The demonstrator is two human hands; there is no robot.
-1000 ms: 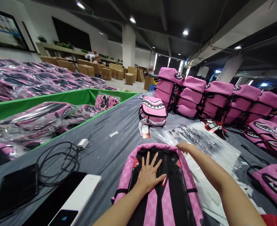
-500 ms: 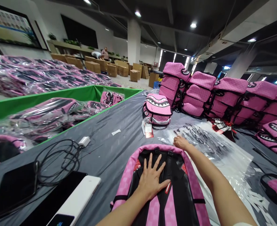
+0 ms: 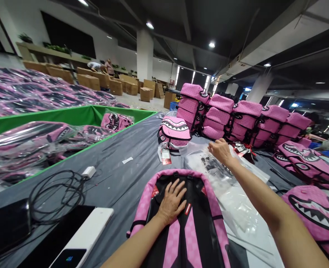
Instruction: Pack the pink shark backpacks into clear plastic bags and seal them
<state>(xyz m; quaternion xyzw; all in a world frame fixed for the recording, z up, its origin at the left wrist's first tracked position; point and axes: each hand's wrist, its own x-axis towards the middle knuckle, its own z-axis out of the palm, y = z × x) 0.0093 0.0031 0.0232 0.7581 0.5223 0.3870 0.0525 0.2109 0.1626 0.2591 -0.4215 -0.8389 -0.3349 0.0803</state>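
A pink checked backpack [image 3: 144, 201] lies in front of me, its black back panel and straps facing up. My left hand [image 3: 172, 201] rests flat on the panel, fingers spread. Beyond its right side, my right hand [image 3: 220, 150] is raised with curled fingers, pinching what looks like the edge of a clear plastic bag [image 3: 209, 162] with black print. The pinched part is mostly hidden by the fingers. Further back stands a smaller pink shark-mouth backpack [image 3: 175, 130] with a paper tag [image 3: 166, 155] hanging from it.
Pink backpacks [image 3: 216, 115] stand stacked at the back right; more shark-mouth ones [image 3: 315, 212] lie at right. At left are a green-walled bin [image 3: 136, 116] of bagged backpacks, a coiled cable [image 3: 55, 201] and a white power bank [image 3: 94, 227]. Cardboard boxes [image 3: 89, 82] and two people are far behind.
My right hand has risen and moved away from the backpack's top edge, and the printed plastic has shifted and crumpled. My left hand stays on the panel, fingers slightly closer together. The view has turned right.
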